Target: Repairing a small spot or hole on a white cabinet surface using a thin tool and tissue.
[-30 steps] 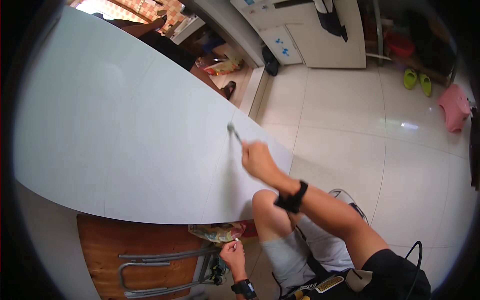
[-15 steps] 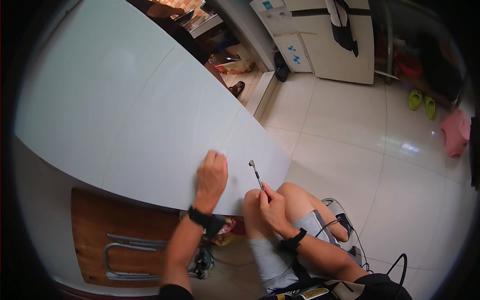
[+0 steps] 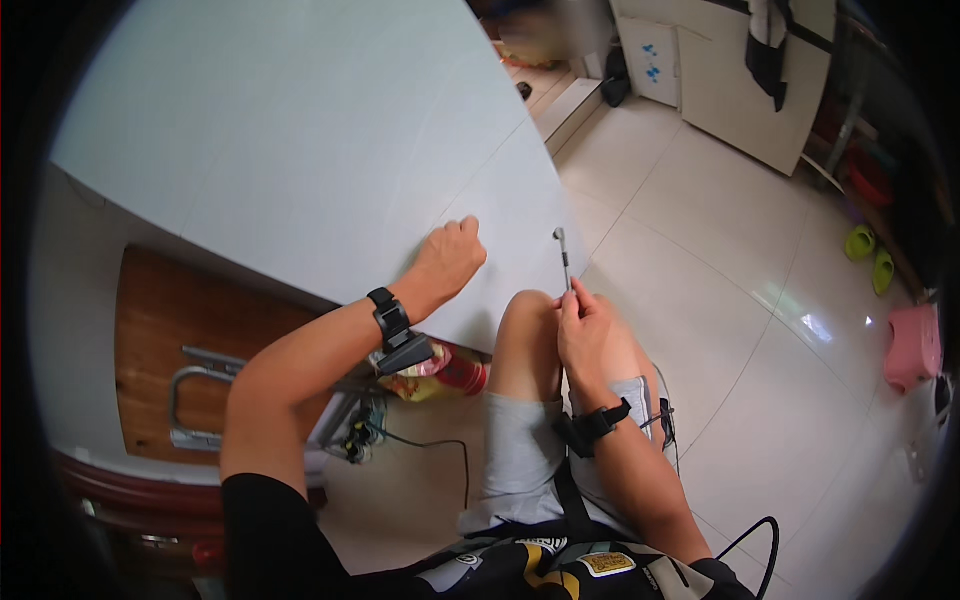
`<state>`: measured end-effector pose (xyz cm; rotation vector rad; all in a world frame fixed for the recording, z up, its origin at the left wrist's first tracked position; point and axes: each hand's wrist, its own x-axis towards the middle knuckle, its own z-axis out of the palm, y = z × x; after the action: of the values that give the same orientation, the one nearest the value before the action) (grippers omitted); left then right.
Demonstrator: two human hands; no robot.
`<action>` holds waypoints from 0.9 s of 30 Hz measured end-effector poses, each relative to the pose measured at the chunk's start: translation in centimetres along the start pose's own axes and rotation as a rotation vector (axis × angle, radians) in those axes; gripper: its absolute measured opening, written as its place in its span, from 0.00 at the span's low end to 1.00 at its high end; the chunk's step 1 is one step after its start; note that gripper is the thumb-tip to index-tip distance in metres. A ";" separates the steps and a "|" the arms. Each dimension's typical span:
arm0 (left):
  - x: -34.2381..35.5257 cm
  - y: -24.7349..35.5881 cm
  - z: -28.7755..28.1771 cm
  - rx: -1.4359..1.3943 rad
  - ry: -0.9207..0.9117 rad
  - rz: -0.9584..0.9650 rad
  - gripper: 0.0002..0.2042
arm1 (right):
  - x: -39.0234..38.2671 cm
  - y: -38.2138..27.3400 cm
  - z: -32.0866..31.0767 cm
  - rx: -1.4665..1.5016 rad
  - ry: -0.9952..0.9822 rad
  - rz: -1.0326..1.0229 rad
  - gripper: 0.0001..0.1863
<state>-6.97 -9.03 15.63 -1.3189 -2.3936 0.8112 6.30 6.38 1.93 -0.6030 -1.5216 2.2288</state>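
Observation:
Over the near right part of the pale tabletop (image 3: 330,170), my left hand (image 3: 448,262) is closed with its fingers curled. Its palm side is turned away, so anything inside it is hidden. To the right, above my knees, my right hand (image 3: 584,325) is closed on the lower end of a slim metal rod (image 3: 566,262). The rod stands nearly upright in the view, with a dark band partway along it and a small angled head at the top. That head shows against the table's right edge, apart from my left hand.
A wooden board (image 3: 165,345) with metal legs leans under the table, near red and yellow packages (image 3: 440,375). A black cable (image 3: 465,465) hangs near my left leg. On the tiled floor at right are green slippers (image 3: 862,243) and a pink stool (image 3: 912,348).
The view has shifted and turned. Both hands sit higher in it, my left elbow is swung outward, and the rod is more upright. A small white bit by my left fingertips no longer shows.

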 end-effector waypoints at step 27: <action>-25.4 24.4 3.6 -1.175 0.197 -1.522 0.03 | -9.4 -0.1 8.6 -0.218 -0.733 0.152 0.23</action>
<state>21.52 -21.31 -1.44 0.5360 -2.6441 -1.1425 9.54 -5.17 6.13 0.0834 -2.1359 2.5732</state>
